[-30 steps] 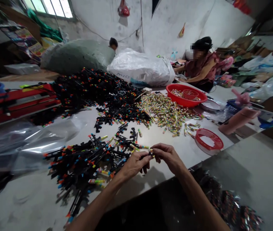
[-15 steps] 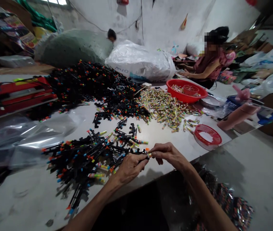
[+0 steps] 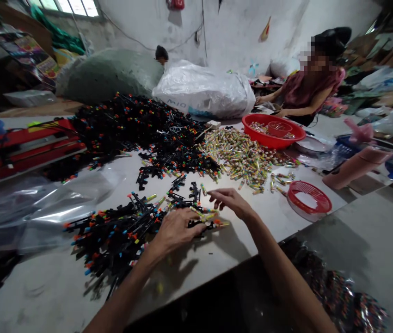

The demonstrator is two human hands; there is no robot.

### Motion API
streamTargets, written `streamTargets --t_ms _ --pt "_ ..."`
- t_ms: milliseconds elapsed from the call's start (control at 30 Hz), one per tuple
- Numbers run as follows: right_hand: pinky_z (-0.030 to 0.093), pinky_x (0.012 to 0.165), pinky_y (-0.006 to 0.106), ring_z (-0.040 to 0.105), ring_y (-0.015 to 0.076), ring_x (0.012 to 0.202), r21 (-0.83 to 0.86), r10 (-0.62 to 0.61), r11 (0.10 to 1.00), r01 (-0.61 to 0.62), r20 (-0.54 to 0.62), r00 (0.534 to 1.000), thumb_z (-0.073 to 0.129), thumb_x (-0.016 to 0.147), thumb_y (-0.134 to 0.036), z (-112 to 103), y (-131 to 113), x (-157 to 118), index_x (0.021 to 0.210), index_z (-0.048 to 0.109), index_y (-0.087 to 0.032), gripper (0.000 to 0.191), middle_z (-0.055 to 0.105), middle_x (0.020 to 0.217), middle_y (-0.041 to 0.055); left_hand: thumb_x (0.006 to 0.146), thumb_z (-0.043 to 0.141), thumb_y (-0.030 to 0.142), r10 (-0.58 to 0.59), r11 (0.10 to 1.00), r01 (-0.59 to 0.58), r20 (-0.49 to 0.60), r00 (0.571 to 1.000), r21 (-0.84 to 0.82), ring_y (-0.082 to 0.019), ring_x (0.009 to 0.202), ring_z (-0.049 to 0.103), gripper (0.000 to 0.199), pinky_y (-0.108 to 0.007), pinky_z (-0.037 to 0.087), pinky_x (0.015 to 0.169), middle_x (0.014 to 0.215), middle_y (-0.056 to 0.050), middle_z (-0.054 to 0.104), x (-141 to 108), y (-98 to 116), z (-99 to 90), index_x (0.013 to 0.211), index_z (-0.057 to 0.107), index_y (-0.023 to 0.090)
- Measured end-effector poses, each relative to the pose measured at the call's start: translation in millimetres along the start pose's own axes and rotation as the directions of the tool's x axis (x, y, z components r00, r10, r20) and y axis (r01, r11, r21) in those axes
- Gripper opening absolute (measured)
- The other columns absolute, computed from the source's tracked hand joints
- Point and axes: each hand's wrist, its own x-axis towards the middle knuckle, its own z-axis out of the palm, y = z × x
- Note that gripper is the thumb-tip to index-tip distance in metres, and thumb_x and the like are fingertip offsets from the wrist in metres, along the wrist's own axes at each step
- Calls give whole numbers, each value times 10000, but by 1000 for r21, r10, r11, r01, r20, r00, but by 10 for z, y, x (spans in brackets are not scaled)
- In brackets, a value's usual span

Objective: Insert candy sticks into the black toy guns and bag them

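Note:
My left hand (image 3: 175,230) is closed on a small black toy gun (image 3: 200,224) with an orange tip, low over the white table. A candy-filled tube (image 3: 222,224) lies at the muzzle end of that toy gun; whether they are joined I cannot tell. My right hand (image 3: 230,201) is raised to the right, fingers apart and holding nothing. Its fingertips are close to a lone candy tube (image 3: 204,189). Left of my left hand spreads a heap of black toy guns (image 3: 113,226) with orange and blue tips, some candy tubes among them.
Farther back are a big pile of black toy guns (image 3: 127,120) and a pile of candy tubes (image 3: 241,155). A red basin (image 3: 273,140) and a red basket (image 3: 325,210) stand right. Plastic sheets (image 3: 75,203) lie left. A co-worker (image 3: 316,88) sits at the back right.
My right hand has come off the toy gun, moved up and opened. My left hand has shifted slightly left, still around the toy gun. The view has turned a little.

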Motion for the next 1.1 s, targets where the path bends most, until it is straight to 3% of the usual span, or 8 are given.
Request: streamTargets --t_ms 100,200,433,600,667,800,867,1100 --pt "383 621 234 583 186 836 -305 135 930 -204 -233 963 474 844 -359 100 40 503 987 636 -118 323 648 951 100 855 431 388 -136 941 183 -174 975 286 -228 994 545 310 -336 391 843 1015 -81 624 408 -88 -74 948 654 193" --pt "358 640 249 560 228 917 -382 175 885 -267 -259 950 568 735 -215 212 80 774 923 638 -129 218 640 987 126 843 466 344 -236 895 299 -216 947 331 -279 1063 519 307 -384 382 880 1054 -159 606 875 -203 13 945 641 114" --pt "340 622 262 575 234 847 -413 226 847 -335 -292 929 598 575 -97 48 297 483 693 617 -160 135 646 857 92 794 568 266 -250 926 289 -178 952 243 -217 969 569 274 -361 439 807 1047 -117 609 1405 -278 217 1021 570 113" --pt "352 513 256 533 150 560 -203 229 928 -312 -352 908 533 635 -195 -114 388 135 675 566 -159 63 562 613 17 853 398 138 -97 969 157 -289 953 193 -208 983 566 325 -319 404 820 1022 -106 624 1038 22 103 1166 482 159" --pt "342 458 243 467 107 461 78 209 978 -194 -350 913 523 652 -236 -125 334 -4 678 545 -168 75 512 565 -17 877 383 177 10 975 56 -298 954 214 -194 1038 532 286 -314 371 876 1071 -76 609 775 159 101 1131 511 209" --pt "341 442 232 461 87 449 726 191 686 54 -251 949 674 558 -215 -56 121 -313 632 576 -170 131 518 552 -28 892 411 326 143 970 -97 -202 969 222 -196 917 570 240 -316 380 835 920 -60 649 297 281 246 903 610 193" --pt "377 480 240 504 99 494 782 175 622 32 -180 968 732 540 -203 24 5 -449 680 632 -170 176 578 602 -11 892 412 333 160 974 -129 -159 974 188 -186 849 587 265 -289 397 759 863 -60 658 129 264 327 845 618 175" --pt "402 548 256 508 106 548 699 62 715 -9 -51 997 731 642 -299 230 -129 -604 765 705 -134 208 631 618 23 902 398 318 167 986 -166 -69 984 17 -152 764 604 263 -243 373 648 820 -10 678 -121 153 321 893 644 226"
